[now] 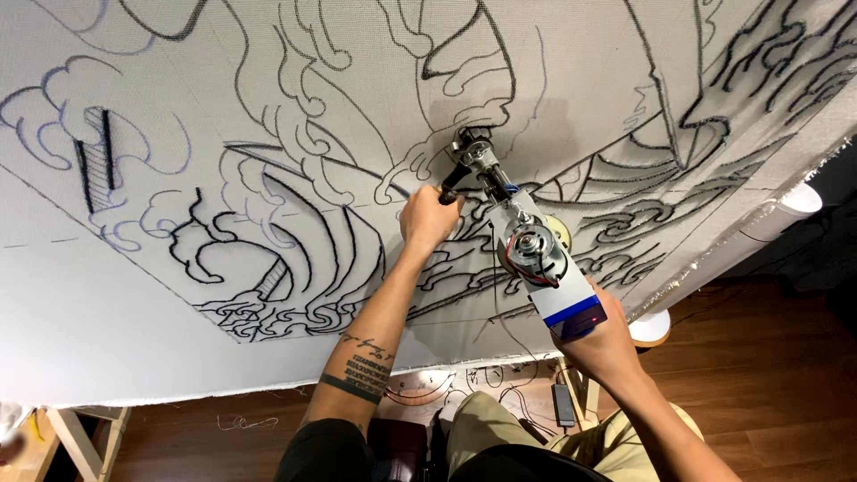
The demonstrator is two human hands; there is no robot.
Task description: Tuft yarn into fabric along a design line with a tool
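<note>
Both hands steadying a tufting gun against stretched cloth.
Left hand closes on the front handle; right hand wraps the rear, nozzle touching the drawn outlines.

One stretched cloth panel, white, carrying one black line drawing of waves and scrolls. One tufting gun, metal-bodied, with one exposed motor and one blue-and-white rear block. Two hands: the left hand closed on the gun's front grip, the right hand closed around its rear end. One tattooed forearm. One wooden frame leg at lower left. One round wooden stool at right. One wooden floor.
</note>
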